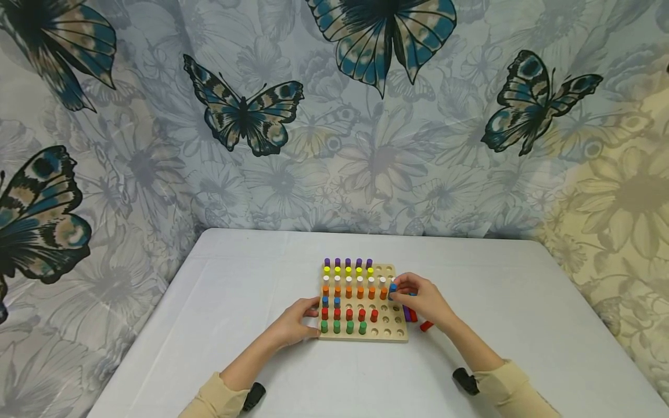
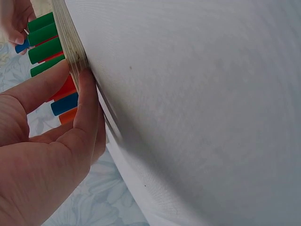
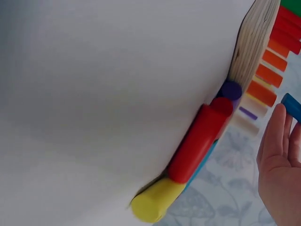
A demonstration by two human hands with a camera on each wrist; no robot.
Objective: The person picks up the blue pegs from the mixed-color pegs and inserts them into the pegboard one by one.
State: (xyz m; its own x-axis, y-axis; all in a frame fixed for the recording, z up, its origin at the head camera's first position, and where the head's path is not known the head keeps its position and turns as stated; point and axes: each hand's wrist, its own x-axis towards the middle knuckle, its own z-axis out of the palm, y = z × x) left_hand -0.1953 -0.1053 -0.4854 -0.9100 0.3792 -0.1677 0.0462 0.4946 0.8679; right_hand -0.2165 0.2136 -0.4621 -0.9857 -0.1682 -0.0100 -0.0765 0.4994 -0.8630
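A wooden pegboard (image 1: 394, 333) lies on the table, holding rows of purple, yellow, white, orange, blue, red and green pegs. My left hand (image 1: 294, 323) grips the board's left edge, thumb near the front corner; the left wrist view shows thumb and fingers against its wooden side. Between the fingertips of my right hand (image 1: 425, 299) is a blue peg (image 3: 292, 107), pinched over the board's right side, close to the end of the orange row. Two blue pegs (image 1: 337, 302) stand at the left of their row, with bare holes to their right.
Loose pegs lie along the board's right edge: a purple peg (image 3: 231, 89), a red peg (image 3: 197, 146), a yellow peg (image 3: 155, 202) and a partly hidden blue one (image 3: 201, 165). The white-covered table (image 1: 261, 267) backs onto a butterfly-patterned wall covering (image 1: 366, 191).
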